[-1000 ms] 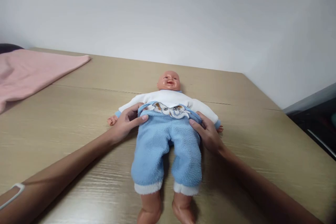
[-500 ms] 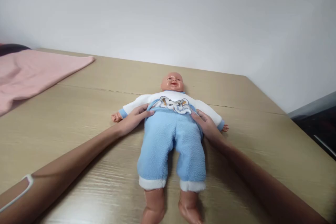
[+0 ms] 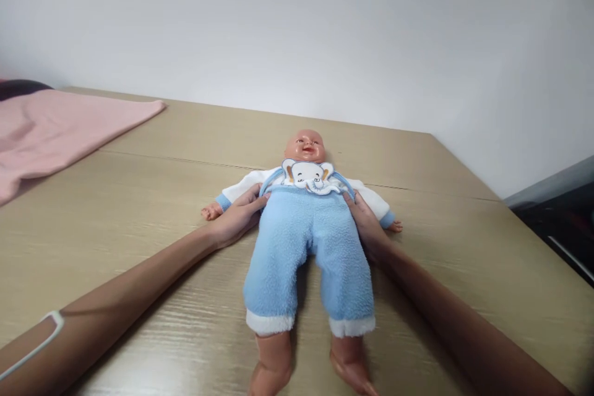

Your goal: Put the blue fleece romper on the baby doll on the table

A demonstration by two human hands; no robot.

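A baby doll (image 3: pixel 306 145) lies face up on the wooden table (image 3: pixel 139 198), head away from me, bare feet toward me. It wears a white top and fluffy light-blue dungaree trousers (image 3: pixel 309 253) with a white elephant bib (image 3: pixel 309 175) on the chest. My left hand (image 3: pixel 239 216) grips the trousers' waist at the doll's left-hand side as I see it, fingers curled onto the fabric. My right hand (image 3: pixel 364 216) holds the waist on the opposite side, its fingers pressed on the cloth.
A pink cloth (image 3: pixel 55 130) lies spread at the table's far left. A white wall stands behind the table. A dark surface (image 3: pixel 561 210) shows past the table's right edge.
Both hands have slid the blue trousers up the doll's body toward its head; the elephant bib has moved from the belly up to the chest.
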